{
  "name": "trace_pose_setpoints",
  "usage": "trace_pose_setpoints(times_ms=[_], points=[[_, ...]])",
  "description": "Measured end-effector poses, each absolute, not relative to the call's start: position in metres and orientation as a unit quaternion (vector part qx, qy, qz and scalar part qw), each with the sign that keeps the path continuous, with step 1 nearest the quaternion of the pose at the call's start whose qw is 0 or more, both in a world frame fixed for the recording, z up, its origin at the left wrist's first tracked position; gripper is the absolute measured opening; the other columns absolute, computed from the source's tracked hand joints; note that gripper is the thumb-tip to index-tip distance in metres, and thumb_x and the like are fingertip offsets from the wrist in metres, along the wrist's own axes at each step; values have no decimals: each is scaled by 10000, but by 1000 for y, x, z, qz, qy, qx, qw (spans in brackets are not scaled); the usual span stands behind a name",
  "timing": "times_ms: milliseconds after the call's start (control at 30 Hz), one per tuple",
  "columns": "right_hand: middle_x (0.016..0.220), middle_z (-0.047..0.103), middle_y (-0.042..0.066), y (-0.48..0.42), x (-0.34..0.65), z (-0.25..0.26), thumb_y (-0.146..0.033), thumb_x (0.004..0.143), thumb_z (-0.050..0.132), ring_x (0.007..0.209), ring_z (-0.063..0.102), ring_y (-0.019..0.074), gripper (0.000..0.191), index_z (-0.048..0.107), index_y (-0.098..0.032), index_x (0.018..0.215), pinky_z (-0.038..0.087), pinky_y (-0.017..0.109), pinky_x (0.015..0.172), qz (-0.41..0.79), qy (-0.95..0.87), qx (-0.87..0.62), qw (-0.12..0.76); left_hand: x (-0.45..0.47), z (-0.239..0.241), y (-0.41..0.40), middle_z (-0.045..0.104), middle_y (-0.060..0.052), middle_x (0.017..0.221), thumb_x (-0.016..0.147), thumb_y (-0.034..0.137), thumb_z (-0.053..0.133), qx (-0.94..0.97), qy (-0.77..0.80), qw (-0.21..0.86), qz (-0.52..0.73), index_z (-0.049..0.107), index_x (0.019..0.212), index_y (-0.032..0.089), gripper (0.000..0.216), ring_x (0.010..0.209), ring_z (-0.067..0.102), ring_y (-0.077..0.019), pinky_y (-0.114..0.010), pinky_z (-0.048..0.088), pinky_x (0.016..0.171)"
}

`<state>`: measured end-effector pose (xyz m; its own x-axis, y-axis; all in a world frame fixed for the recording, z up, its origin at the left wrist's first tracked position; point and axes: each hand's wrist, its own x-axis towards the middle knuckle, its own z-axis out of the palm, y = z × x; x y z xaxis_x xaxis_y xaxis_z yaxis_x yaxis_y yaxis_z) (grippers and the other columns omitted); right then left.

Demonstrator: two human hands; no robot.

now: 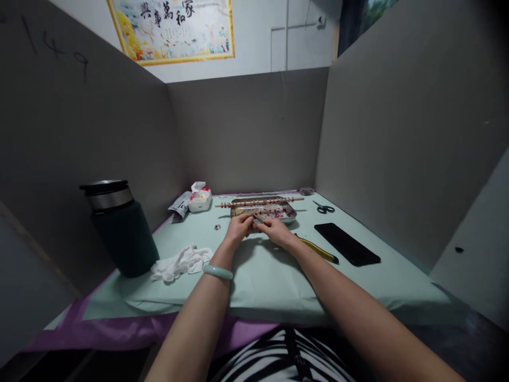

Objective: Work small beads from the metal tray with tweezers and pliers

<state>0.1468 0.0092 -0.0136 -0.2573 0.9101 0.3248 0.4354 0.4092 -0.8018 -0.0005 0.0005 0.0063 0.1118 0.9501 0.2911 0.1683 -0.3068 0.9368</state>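
Note:
My left hand (238,228), with a pale green bangle (217,272) on its wrist, is closed in a pinch on something too small to make out. Close beside it, my right hand (277,232) grips slim metal tweezers (258,218), their tip pointing toward the left fingers. Just beyond both hands lies a metal tray (293,216) holding small gold, red and pink beads. Across the tray rests a wooden rod (254,202) carrying several small reddish ring-like pieces. A small ring (217,227) lies left of my left hand.
Yellow-handled pliers (318,249) and a black phone (347,244) lie to the right, with black scissors (325,208) behind. At left stand a dark green bottle (123,233), crumpled white tissue (183,263), a tissue pack (200,199) and a pouch (181,206). Grey partitions (250,132) enclose the table.

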Motion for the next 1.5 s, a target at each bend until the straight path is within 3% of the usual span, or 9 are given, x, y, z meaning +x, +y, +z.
trace_pose_setpoints(times_ms=[400, 600, 1067, 1300, 1400, 1500], points=[[520, 412, -37, 9, 149, -11, -482, 747, 486, 532, 351, 91, 381, 559, -144, 586, 231, 222, 506, 247, -756, -468, 386, -4, 2, 3, 497, 30, 487, 760, 307, 554, 583, 399, 467, 532, 540, 679, 120, 204, 334, 329, -31, -191, 242, 357], [522, 405, -43, 10, 148, -13, -428, 761, 474, 536, 357, 92, 331, 550, -149, 600, 226, 227, 521, 249, -761, -458, 386, -5, 0, 6, 383, 74, 448, 744, 324, 568, 558, 392, 522, 513, 543, 770, 135, 193, 326, 245, -28, -175, 168, 332], [493, 388, -47, 10, 148, -14, -403, 751, 504, 517, 340, 87, 318, 523, -152, 557, 209, 223, 502, 232, -764, -463, 384, -5, 2, 4, 275, 98, 448, 754, 382, 563, 556, 411, 530, 491, 497, 747, 162, 230, 339, 174, -20, -164, 119, 355], [491, 407, -34, 8, 147, -15, -354, 759, 488, 520, 356, 95, 290, 538, -154, 556, 220, 230, 508, 203, -768, -472, 383, -3, 2, 3, 299, 89, 444, 786, 400, 520, 580, 444, 488, 479, 505, 716, 163, 247, 337, 210, -27, -168, 130, 354], [487, 396, -33, 6, 147, -14, -359, 749, 500, 506, 346, 92, 281, 558, -152, 567, 217, 228, 491, 244, -763, -464, 378, -4, -2, 7, 340, 76, 443, 790, 376, 518, 603, 465, 435, 482, 509, 684, 161, 239, 334, 241, -27, -173, 142, 350], [498, 386, -40, 2, 148, -10, -372, 749, 503, 465, 313, 79, 260, 604, -153, 653, 220, 224, 462, 357, -727, -453, 371, -5, -3, 10, 332, 81, 421, 790, 390, 525, 613, 450, 421, 494, 515, 693, 163, 247, 327, 234, -27, -175, 143, 353]])
